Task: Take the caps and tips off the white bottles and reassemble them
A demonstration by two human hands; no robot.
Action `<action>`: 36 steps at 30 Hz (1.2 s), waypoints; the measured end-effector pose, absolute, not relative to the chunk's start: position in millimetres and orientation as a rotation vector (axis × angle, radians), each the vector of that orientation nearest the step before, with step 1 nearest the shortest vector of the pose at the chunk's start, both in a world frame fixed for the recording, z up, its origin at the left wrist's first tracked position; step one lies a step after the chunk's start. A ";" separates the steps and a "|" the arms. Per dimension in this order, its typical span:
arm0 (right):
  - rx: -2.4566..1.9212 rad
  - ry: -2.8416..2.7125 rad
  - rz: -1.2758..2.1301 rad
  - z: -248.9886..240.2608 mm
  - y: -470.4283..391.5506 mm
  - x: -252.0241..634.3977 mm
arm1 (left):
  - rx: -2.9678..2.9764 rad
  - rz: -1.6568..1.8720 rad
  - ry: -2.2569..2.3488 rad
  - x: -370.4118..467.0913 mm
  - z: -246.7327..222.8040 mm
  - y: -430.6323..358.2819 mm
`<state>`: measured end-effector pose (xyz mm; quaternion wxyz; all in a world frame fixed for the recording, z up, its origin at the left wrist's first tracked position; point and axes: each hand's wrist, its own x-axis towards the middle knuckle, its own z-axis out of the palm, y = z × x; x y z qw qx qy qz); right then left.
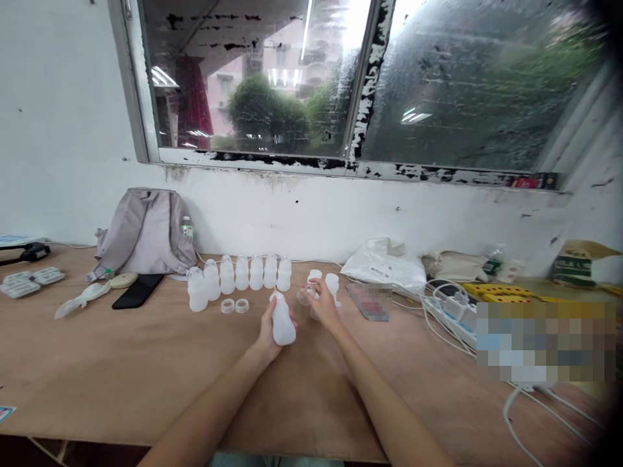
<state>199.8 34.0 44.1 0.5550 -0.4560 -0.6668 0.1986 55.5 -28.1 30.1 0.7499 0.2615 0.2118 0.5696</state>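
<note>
My left hand [269, 324] is wrapped round a white baby bottle [283, 326], tilted with its base toward me and its neck pointing away. To its right, my right hand [321, 298] pinches a clear cap [304, 296] above the table. Beyond that hand stand more white bottles [332, 284], partly hidden by the fingers. On the left, several white bottles [227, 277] with clear caps form a row near the wall. Two whitish rings [234, 305] lie flat in front of this row.
A grey backpack [146, 233], a black phone [137, 291] and a clear plastic bag [84, 298] lie at the left. On the right are a white bag [385, 267], a blurred flat item [372, 302], and a power strip [450, 319] with loose cables. A window [263, 84] is above the wooden table [146, 376].
</note>
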 end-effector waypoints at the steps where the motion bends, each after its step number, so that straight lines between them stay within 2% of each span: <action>1: -1.124 -1.696 0.371 42.4 33.1 198.9 | 0.534 1.309 0.493 52.3 30.5 -24.1; 6: -1.428 -1.997 -0.043 38.2 30.5 195.2 | 0.464 1.457 0.605 38.9 27.7 -10.4; 13: -1.559 -2.047 -0.095 29.2 29.7 199.0 | 0.789 1.545 0.905 48.6 17.6 -9.0; 16: -1.427 -1.890 0.096 36.8 25.9 195.9 | 1.114 1.566 1.200 50.4 13.4 -10.3; 19: -1.094 -1.754 0.546 47.6 20.1 187.2 | 1.401 1.454 1.423 50.5 12.4 -14.7; 23: -0.931 -1.662 0.957 52.7 11.6 170.6 | 1.732 1.306 1.432 51.8 14.6 -26.3; 29: -0.996 -1.385 1.167 53.4 2.2 157.6 | 1.811 1.161 1.341 57.7 16.0 -31.6; 36: -0.995 -1.308 1.136 60.2 -2.8 155.8 | 1.479 1.012 0.817 50.5 28.2 -28.4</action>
